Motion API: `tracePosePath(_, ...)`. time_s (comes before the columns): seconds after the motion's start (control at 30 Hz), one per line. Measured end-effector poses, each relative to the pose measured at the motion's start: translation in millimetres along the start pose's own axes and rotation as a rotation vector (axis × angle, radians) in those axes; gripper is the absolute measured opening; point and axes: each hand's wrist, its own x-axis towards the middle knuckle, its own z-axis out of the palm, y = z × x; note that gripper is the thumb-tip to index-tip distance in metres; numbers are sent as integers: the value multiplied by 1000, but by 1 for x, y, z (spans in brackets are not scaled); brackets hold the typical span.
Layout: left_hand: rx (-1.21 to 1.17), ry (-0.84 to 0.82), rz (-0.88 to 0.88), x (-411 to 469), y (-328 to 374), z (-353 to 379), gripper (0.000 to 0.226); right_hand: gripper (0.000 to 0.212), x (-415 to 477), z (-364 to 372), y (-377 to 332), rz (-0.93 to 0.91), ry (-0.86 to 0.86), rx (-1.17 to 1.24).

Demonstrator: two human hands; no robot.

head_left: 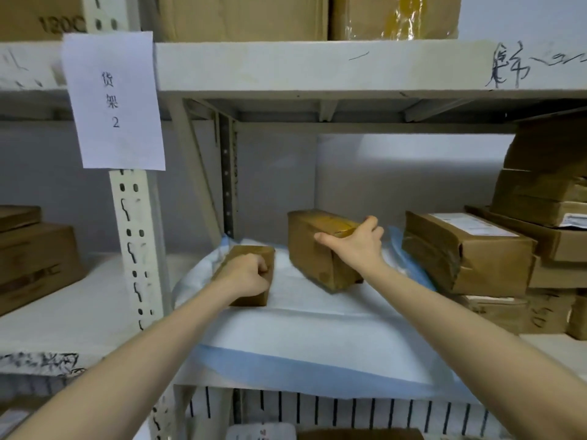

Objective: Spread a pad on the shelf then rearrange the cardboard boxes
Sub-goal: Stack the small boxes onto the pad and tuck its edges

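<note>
Pad (pixel 317 328) is lying spread on the shelf (pixel 552 347), so rearranging looks underway: left hand (pixel 247 276) is clasping the small box (pixel 254 252) at the pad's left, right hand (pixel 355 246) is gripping the tilted bigger box (pixel 314 249) mid-pad, which likely needs setting flat, clear of the stacked boxes (pixel 470 252).
</note>
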Motion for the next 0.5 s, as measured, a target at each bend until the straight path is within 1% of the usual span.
tracePosePath(0.07, 15, 54, 1, 4, -3, 2, 20, 130, -9, 10, -3, 6, -168, -84)
tracePosePath(0.1, 15, 70, -1, 6, -4, 2, 19, 131, -13, 13, -6, -6, -252, -137)
tracePosePath(0.13, 20, 74, 0, 6, -3, 1, 17, 128, -16, 15, -8, -41, -298, -199)
tracePosePath(0.17, 25, 77, 2, 7, -2, 0, 14, 122, -18, 16, -9, -94, -294, -264)
tracePosePath(0.23, 36, 62, 0, 6, -1, 0, 7, 109, -22, 16, -11, -207, -190, -376)
tracePosePath(0.27, 34, 50, -3, 5, -1, 0, 8, 105, -24, 17, -12, -260, -153, -399)
tracePosePath(0.3, 15, 41, -8, 6, -1, 0, 9, 102, -24, 17, -11, -313, -158, -412)
tracePosePath(0.33, -21, 30, -10, 6, -2, 0, 10, 100, -25, 19, -11, -366, -195, -424)
tracePosePath(0.4, -155, 18, -22, 7, -2, 0, 30, 96, -24, 22, -9, -450, -273, -426)
tracePosePath(0.43, -262, 29, -28, 7, 0, -1, 37, 93, -24, 24, -8, -478, -280, -416)
tracePosePath(0.5, -520, 84, -33, 5, 6, -3, 35, 82, -24, 24, -5, -504, -233, -354)
